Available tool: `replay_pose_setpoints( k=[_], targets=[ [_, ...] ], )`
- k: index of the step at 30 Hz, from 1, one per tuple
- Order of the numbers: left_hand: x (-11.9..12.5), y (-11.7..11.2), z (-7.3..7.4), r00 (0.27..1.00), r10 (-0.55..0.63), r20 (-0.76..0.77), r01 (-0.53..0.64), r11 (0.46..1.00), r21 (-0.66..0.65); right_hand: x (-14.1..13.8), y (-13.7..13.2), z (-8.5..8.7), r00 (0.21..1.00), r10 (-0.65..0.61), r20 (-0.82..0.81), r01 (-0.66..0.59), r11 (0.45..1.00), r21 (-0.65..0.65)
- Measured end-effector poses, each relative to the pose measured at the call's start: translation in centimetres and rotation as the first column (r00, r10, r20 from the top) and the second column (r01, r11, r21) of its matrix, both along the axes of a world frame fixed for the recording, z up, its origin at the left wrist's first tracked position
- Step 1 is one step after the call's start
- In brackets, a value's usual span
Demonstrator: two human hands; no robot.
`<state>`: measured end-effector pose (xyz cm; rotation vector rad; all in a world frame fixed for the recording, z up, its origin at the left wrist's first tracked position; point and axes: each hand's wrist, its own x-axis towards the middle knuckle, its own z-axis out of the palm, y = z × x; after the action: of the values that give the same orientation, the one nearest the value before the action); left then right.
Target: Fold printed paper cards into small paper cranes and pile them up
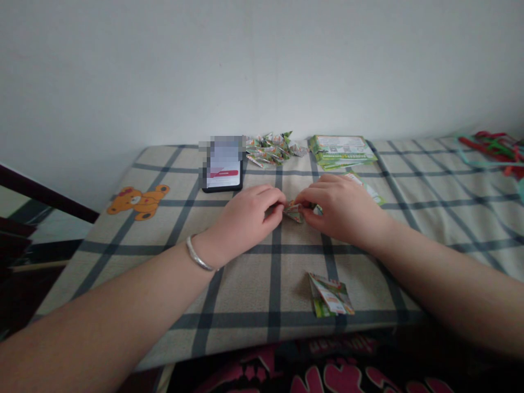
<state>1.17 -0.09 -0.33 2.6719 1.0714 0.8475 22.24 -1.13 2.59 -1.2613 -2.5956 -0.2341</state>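
A small folded paper piece, printed in green and white, is pinched between my two hands over the checked tablecloth. My left hand, with a silver bangle at the wrist, closes thumb and fingertips on its left end. From the right, my right hand grips the other end, and its fingers cover part of the paper. Closer to the table's front edge lies another folded paper piece, partly opened out. Just beyond my right hand a flat printed sheet shows, partly hidden by the hand.
Against the wall lie a pile of folded paper pieces and a stack of printed leaflets. A phone with its screen lit lies left of the pile. At far right is a clear-edged container with red and green strips.
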Motion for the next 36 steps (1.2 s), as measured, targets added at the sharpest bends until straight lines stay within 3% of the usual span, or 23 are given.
replay_pose_setpoints(
  k=[6,11,21,25,36],
  targets=[
    [0.1,0.0,0.1,1.0,0.003,0.002,-0.003,1.0,-0.008,-0.4,0.3,-0.3,1.0,0.027,0.006,-0.027,1.0,-0.016],
    [0.2,-0.2,0.2,1.0,-0.009,0.0,0.009,1.0,0.012,-0.9,0.2,0.6,0.997,-0.015,0.075,0.021,0.997,-0.074],
    [0.4,-0.2,0.1,0.999,-0.041,-0.007,0.041,0.999,-0.011,-0.9,0.1,1.5,0.977,-0.024,0.211,0.032,0.999,-0.032],
    [0.4,-0.2,0.0,0.998,-0.062,-0.003,0.062,0.998,-0.016,-0.9,0.1,1.3,0.979,-0.011,0.202,0.012,1.0,-0.005],
    [0.2,-0.1,0.0,0.999,-0.027,0.021,0.027,1.0,-0.016,-1.1,0.7,0.1,0.999,0.028,0.035,-0.024,0.993,-0.113]
  ],
)
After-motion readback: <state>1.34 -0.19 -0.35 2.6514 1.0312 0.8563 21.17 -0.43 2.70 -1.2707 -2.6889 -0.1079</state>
